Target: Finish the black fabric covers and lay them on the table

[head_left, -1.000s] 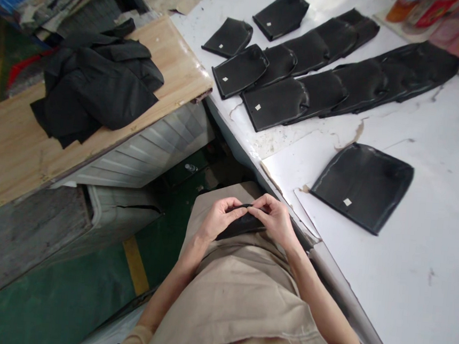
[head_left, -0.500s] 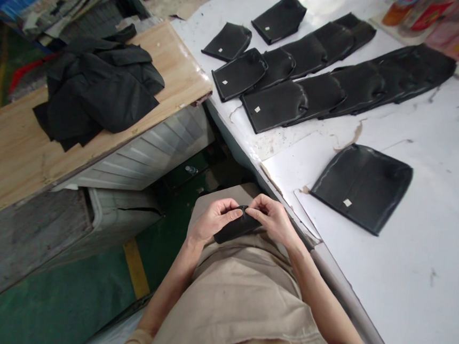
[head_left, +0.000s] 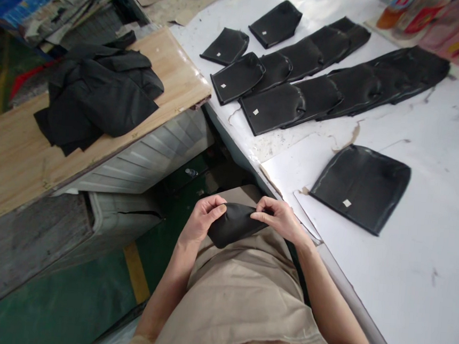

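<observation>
Head view, black piece point(head_left: 233, 227), curved upper edge, rounded corner

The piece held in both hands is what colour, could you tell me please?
The held piece is black, as the head view shows.

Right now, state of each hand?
Left hand: closed, pinching the edge of a black piece between thumb and fingers.
Right hand: closed, pinching the same piece farther along its edge.

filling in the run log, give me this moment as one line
left hand: pinching black piece | right hand: pinching same piece | white table: other black pieces
</observation>
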Demonstrator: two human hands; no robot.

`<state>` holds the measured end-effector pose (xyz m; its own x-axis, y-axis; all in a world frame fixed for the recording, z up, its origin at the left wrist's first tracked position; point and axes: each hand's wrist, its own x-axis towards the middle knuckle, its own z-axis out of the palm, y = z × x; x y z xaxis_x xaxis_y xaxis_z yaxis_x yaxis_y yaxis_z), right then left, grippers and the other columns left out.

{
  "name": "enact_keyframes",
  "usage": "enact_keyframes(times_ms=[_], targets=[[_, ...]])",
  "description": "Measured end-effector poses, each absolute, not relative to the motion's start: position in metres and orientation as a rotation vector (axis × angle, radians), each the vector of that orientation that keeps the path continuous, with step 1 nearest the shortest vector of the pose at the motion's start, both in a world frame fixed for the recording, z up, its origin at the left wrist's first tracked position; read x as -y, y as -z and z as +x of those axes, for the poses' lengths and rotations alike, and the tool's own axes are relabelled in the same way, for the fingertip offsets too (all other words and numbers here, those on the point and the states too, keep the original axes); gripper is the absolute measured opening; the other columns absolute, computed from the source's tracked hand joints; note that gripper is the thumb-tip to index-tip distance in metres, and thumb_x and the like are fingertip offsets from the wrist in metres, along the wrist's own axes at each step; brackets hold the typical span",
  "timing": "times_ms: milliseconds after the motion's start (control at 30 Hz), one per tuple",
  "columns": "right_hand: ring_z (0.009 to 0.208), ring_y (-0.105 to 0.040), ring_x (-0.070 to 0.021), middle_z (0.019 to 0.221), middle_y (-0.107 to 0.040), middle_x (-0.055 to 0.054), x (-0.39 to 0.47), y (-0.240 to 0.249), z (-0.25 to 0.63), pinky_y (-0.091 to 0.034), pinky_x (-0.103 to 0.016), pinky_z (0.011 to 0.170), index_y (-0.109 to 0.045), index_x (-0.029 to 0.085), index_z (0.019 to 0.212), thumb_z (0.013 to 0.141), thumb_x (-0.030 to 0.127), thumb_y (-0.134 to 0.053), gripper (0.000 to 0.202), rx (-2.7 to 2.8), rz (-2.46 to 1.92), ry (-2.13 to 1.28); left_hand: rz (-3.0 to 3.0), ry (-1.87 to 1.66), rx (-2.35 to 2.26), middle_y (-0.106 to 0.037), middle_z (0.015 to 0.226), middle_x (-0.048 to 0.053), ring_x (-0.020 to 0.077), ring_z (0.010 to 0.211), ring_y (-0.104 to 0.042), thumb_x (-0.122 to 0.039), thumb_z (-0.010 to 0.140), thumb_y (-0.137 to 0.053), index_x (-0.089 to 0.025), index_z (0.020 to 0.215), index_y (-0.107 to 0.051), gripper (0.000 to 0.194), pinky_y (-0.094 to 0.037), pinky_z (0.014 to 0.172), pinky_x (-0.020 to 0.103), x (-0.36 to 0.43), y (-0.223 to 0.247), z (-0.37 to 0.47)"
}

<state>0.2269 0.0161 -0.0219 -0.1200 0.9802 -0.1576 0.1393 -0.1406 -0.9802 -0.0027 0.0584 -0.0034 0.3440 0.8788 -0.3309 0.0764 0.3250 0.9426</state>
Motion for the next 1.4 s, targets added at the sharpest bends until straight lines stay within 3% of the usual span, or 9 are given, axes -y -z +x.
enact_keyframes(times_ms=[233, 467, 567, 700, 833, 1000, 1200, 1400], targets=[[0.061, -0.048, -0.0129, 0.065, -0.060, 0.002, -0.015, 0.021, 0.225, -0.035, -0.025, 0.057, -0.058, 0.020, 0.068, 0.087, 0.044, -0.068, 0.032, 1.341, -1.403, -1.278, 1.073, -0.786, -1.066, -0.057, 0.073, 0.000, 0.0110, 0.064, -0.047, -0.040, 0.079, -0.074, -0.016, 0.068, -0.061, 0.029, -0.037, 0.059, 0.022, -0.057, 0.002, -0.006], [0.060, -0.045, -0.0128, 0.062, -0.053, 0.003, -0.016, 0.024, 0.224, -0.032, -0.026, 0.055, -0.054, 0.021, 0.068, 0.087, 0.044, -0.068, 0.033, 1.294, -1.444, -1.243, 1.027, -0.813, -1.074, -0.054, 0.072, -0.001, 0.0104, 0.064, -0.045, -0.037, 0.080, -0.073, -0.016, 0.067, -0.058, 0.029, -0.037, 0.060, 0.022, -0.058, 0.004, -0.008], [0.057, -0.043, -0.0125, 0.063, -0.052, 0.004, -0.016, 0.030, 0.234, -0.032, -0.026, 0.053, -0.057, 0.022, 0.081, 0.085, 0.045, -0.070, 0.027, 1.160, -1.400, -1.266, 0.969, -0.874, -1.123, -0.051, 0.067, -0.002, 0.0100, 0.061, -0.044, -0.039, 0.081, -0.072, -0.017, 0.066, -0.055, 0.032, -0.036, 0.059, 0.022, -0.062, 0.004, -0.015], [0.067, -0.054, -0.0150, 0.076, -0.064, 0.000, -0.011, 0.038, 0.251, -0.040, -0.028, 0.062, -0.065, 0.020, 0.095, 0.086, 0.044, -0.067, 0.026, 1.056, -1.311, -1.350, 0.932, -0.908, -1.196, -0.048, 0.063, -0.004, 0.0093, 0.057, -0.043, -0.041, 0.082, -0.070, -0.018, 0.067, -0.052, 0.033, -0.037, 0.056, 0.021, -0.065, 0.005, -0.022], [0.072, -0.060, -0.0165, 0.082, -0.069, -0.002, -0.004, 0.048, 0.247, -0.045, -0.028, 0.069, -0.069, 0.019, 0.089, 0.083, 0.046, -0.070, 0.028, 0.921, -1.261, -1.430, 0.864, -0.983, -1.242, -0.051, 0.065, -0.003, 0.0104, 0.059, -0.048, -0.043, 0.079, -0.072, -0.019, 0.069, -0.054, 0.031, -0.042, 0.057, 0.022, -0.063, 0.011, -0.022], [0.061, -0.054, -0.0148, 0.064, -0.064, 0.001, -0.004, 0.063, 0.215, -0.042, -0.026, 0.061, -0.065, 0.019, 0.068, 0.080, 0.059, -0.070, 0.042, 0.573, -1.267, -1.370, 0.749, -1.131, -1.365, -0.058, 0.069, 0.000, 0.0138, 0.063, -0.055, -0.047, 0.071, -0.077, -0.021, 0.070, -0.059, 0.032, -0.049, 0.058, 0.024, -0.063, 0.018, -0.020], [0.055, -0.051, -0.0142, 0.057, -0.058, 0.003, -0.013, 0.064, 0.189, -0.040, -0.025, 0.055, -0.060, 0.020, 0.067, 0.078, 0.060, -0.072, 0.043, 0.226, -1.268, -1.317, 0.692, -1.240, -1.485, -0.066, 0.075, 0.001, 0.0160, 0.069, -0.061, -0.048, 0.071, -0.077, -0.021, 0.075, -0.062, 0.031, -0.055, 0.066, 0.027, -0.061, 0.019, -0.011], [0.050, -0.045, -0.0135, 0.054, -0.054, 0.003, -0.020, 0.062, 0.190, -0.038, -0.026, 0.052, -0.054, 0.021, 0.063, 0.074, 0.065, -0.071, 0.048, 0.240, -1.330, -1.367, 0.745, -1.126, -1.376, -0.058, 0.067, 0.000, 0.0144, 0.062, -0.053, -0.044, 0.076, -0.072, -0.021, 0.068, -0.057, 0.028, -0.049, 0.061, 0.027, -0.068, 0.022, -0.017]])
